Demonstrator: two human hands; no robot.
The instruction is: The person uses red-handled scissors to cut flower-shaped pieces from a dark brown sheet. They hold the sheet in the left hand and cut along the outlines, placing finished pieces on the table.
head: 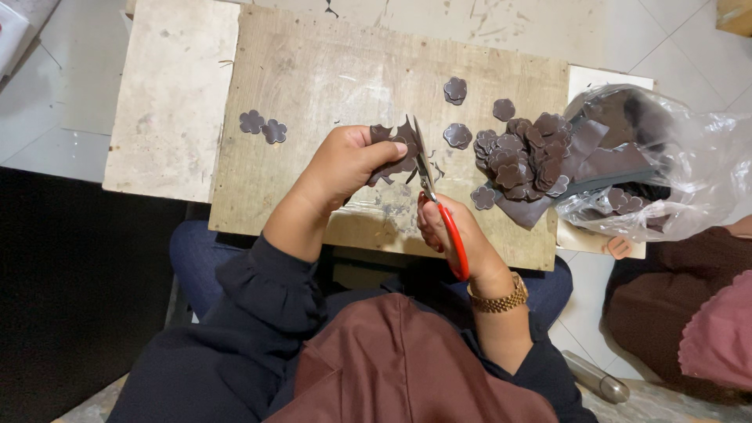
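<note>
Brown is the colour of almost everything on the wooden table (313, 70). The person sits close to it, and the left hand (345, 160) is curled shut around a scrap of brown sheet (395, 153), pinching it between thumb and fingers. The scrap has bumpy, cut-out edges. It sits just above the middle of the table.

Right beside it, at about 4 o'clock from the scrap, the right hand (450, 231) is closed around the red handles of a pair of scissors (435, 200). The blades point up toward 12 o'clock and meet the edge of the scrap. I cannot tell how far apart the blades are.

At 3 o'clock from the hands lies a pile of brown flower shapes (525, 153). A few more flowers lie alone near it. Two brown flowers (263, 126) sit side by side at 9 o'clock, near the left edge of the table.

Farther out at 3 o'clock is a clear plastic bag (674, 164) with more brown sheets inside. A gold wristwatch (499, 300) is on the right wrist. Another person in brown and pink clothes (689, 321) sits at 4 o'clock.
</note>
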